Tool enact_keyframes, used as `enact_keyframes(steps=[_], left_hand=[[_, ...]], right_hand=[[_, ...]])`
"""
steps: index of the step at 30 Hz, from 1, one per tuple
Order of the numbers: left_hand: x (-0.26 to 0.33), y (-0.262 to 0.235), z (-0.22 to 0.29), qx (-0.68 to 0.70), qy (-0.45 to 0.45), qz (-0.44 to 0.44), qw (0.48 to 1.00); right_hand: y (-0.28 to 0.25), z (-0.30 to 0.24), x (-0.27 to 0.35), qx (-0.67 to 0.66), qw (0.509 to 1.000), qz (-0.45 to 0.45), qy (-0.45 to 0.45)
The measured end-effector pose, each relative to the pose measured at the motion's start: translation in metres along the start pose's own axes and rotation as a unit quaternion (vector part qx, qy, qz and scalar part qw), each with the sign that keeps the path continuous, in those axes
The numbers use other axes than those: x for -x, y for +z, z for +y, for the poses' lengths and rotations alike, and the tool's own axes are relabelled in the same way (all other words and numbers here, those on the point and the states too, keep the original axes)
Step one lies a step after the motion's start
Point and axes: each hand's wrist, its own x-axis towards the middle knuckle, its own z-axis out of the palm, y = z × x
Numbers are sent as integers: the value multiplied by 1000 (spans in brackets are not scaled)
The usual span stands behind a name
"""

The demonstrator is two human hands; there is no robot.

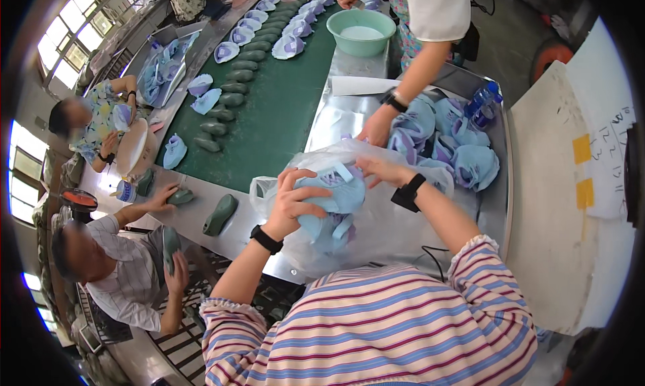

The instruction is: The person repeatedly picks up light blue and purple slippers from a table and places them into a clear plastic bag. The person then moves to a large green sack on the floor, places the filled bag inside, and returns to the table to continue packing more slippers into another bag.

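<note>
My left hand (pixel 299 201) is closed round a light blue shoe upper (pixel 346 196) with lavender lacing and a pale tab. My right hand (pixel 383 172) has its bent fingers at the right end of the same upper, seemingly gripping its edge. Below it hang more light blue uppers (pixel 330 231), partly hidden by the one I hold. A crumpled clear plastic bag (pixel 393 235) lies under and around them on the metal table. To the right of my right hand is a pile of blue and lavender uppers (pixel 474 163), into which a co-worker's hand (pixel 377 127) reaches.
A green conveyor belt (pixel 282 110) carries rows of dark green shoe lasts (pixel 235 87) and uppers. Beyond the bag stands a green basin (pixel 361 31). Blue bottles (pixel 484 105) are by the pile. At left, a seated person holds lasts; one last (pixel 220 215) lies nearby.
</note>
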Motion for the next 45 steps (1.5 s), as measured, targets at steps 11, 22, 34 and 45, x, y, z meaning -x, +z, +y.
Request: enact_keyframes(steps=[11,22,34,45], left_hand=[[50,6,-18,231,-246,282,898],[11,39,6,548,-258,260,752],[99,63,23,53,-191,-326,924],[118,98,-69,-27,-480,-135,867]], right_hand=[[53,20,47,-367,914,91,-150],[103,19,69,-535,836,-31,-115],[-56,8,183,-17,802,573,-167],[111,53,12,461,865,-170,-105]])
